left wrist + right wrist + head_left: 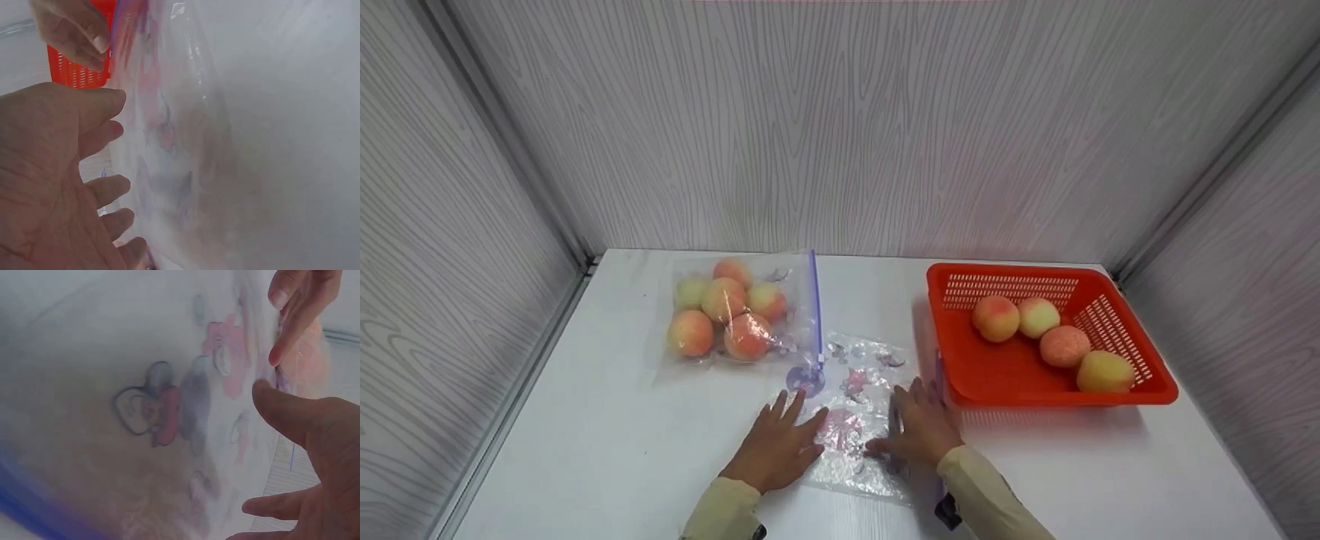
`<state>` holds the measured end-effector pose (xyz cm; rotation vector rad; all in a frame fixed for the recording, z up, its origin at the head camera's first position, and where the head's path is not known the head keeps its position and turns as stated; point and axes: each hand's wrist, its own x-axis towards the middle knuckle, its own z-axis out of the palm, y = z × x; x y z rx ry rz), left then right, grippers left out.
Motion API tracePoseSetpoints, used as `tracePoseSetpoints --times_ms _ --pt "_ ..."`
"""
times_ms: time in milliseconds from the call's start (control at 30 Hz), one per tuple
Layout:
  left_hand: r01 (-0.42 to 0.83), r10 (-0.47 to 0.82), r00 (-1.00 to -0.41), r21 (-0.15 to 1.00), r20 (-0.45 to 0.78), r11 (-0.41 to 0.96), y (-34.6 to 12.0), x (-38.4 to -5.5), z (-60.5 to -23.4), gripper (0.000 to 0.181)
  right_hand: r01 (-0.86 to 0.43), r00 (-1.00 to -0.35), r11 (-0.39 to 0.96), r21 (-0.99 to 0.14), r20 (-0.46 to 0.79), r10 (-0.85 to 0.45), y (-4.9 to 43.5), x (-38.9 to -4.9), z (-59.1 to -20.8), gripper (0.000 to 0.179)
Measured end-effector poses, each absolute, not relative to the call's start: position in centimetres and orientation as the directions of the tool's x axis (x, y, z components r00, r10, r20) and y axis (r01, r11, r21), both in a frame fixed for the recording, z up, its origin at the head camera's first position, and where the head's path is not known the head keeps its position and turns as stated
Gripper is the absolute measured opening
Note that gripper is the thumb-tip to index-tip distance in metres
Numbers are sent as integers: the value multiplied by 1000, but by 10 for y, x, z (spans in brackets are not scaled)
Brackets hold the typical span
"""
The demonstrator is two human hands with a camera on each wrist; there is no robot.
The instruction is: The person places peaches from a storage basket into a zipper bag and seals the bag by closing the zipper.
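A clear zip bag (pixel 855 382) printed with pink and purple cartoon figures lies flat on the table between my hands, its purple zip edge on the right. My left hand (pixel 776 450) is at the bag's left side, fingers straight and spread, with the fingertips right at its film (pixel 169 135). Over its right part, near the zip, is my right hand (pixel 919 427), also with extended, spread fingers. Printed figures on the bag (pixel 152 410) fill much of the right wrist view, where my right hand's (pixel 332 450) thumb points towards my left hand (pixel 306 304).
Behind my left hand lies another zip bag (pixel 797 289) with several peaches (pixel 724 300) inside; its purple zip overlaps the flat bag's upper left corner in the head view. A red plastic basket (pixel 1005 268) on the right holds several peaches (pixel 1065 346). Patterned panels (pixel 840 135) enclose the table.
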<state>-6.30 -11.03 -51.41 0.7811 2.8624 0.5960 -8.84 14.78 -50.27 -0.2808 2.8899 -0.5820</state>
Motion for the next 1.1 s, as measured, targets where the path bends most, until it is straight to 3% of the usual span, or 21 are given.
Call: tracePoseSetpoints --times_ms 167,267,700,1100 --pt "425 494 -867 414 -70 805 -110 -55 -521 55 -127 -957 939 -319 -211 -201 153 -81 -512 99" --pt "414 488 -868 411 -91 812 -108 -50 -524 58 -151 -954 939 -309 -202 -220 157 -81 -515 101" --pt "405 464 -877 329 -122 853 -99 -28 -525 72 -183 -938 908 -378 -209 -276 170 -65 -513 111" --pt "406 471 -871 337 -138 849 -105 -13 -520 57 -247 -910 885 -394 -220 -351 165 -45 -515 110"
